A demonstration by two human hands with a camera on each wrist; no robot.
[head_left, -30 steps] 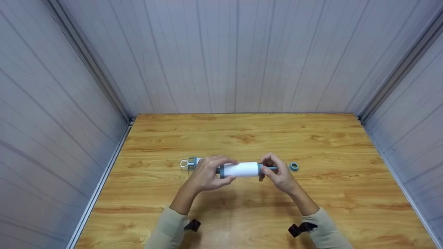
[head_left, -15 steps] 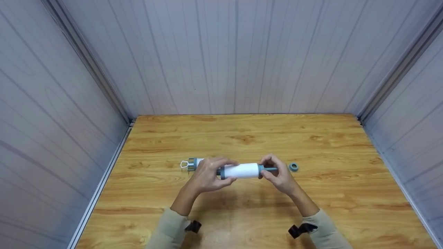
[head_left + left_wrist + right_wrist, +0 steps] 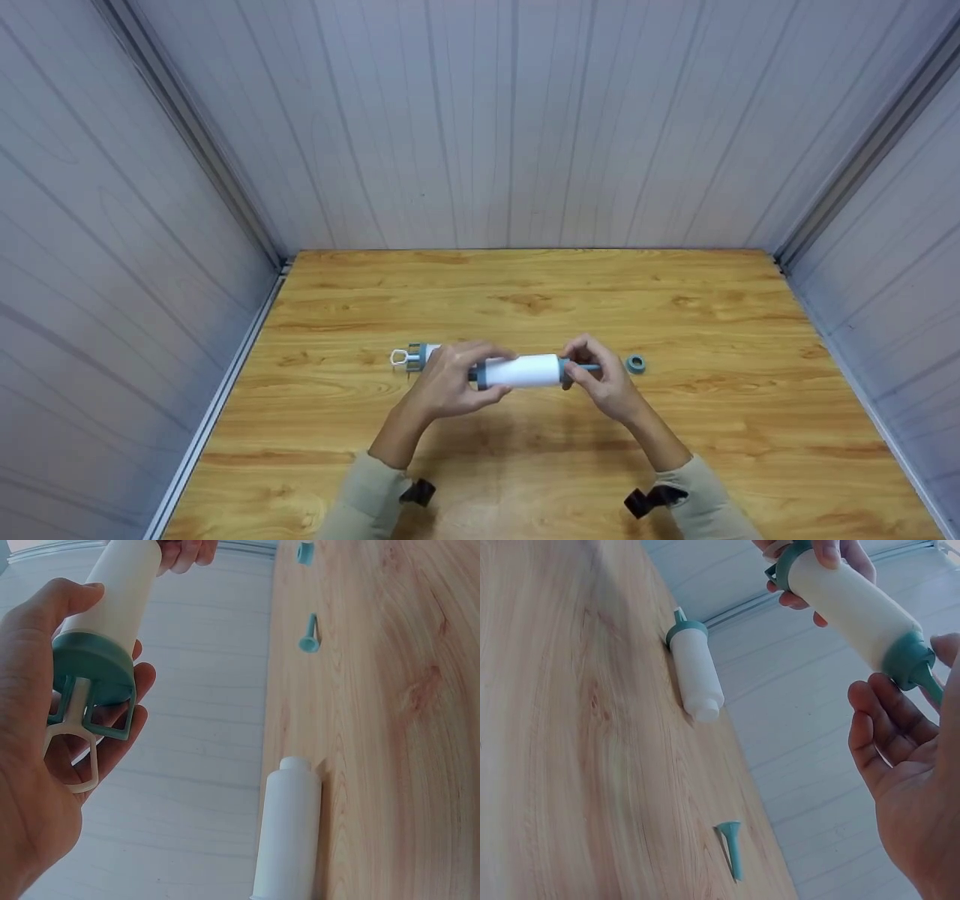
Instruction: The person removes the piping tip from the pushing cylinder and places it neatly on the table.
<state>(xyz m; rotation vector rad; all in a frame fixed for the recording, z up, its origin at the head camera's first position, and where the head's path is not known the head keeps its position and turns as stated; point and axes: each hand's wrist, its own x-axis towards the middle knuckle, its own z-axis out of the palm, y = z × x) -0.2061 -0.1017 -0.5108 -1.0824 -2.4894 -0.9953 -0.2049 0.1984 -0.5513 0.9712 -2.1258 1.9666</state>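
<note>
My left hand (image 3: pixel 454 379) grips a white plunger syringe (image 3: pixel 523 371) near its back end, holding it level above the table. In the left wrist view a teal end piece and a white ring handle (image 3: pixel 95 765) lie within that palm. At the syringe's front, my right hand (image 3: pixel 611 386) pinches the teal nozzle cap (image 3: pixel 907 656) between thumb and fingers; its thin tip points right. A second white syringe (image 3: pixel 697 671) lies on the table, partly hidden behind the left hand in the head view. A loose teal nozzle (image 3: pixel 309 637) shows on the table in both wrist views.
A small teal ring (image 3: pixel 635 364) lies on the wooden table (image 3: pixel 525 292), just right of the right hand. Pale panel walls (image 3: pixel 480 127) stand at the back and both sides.
The right fingers shift slightly around the nozzle cap. The left hand and the syringe stay almost where they were.
</note>
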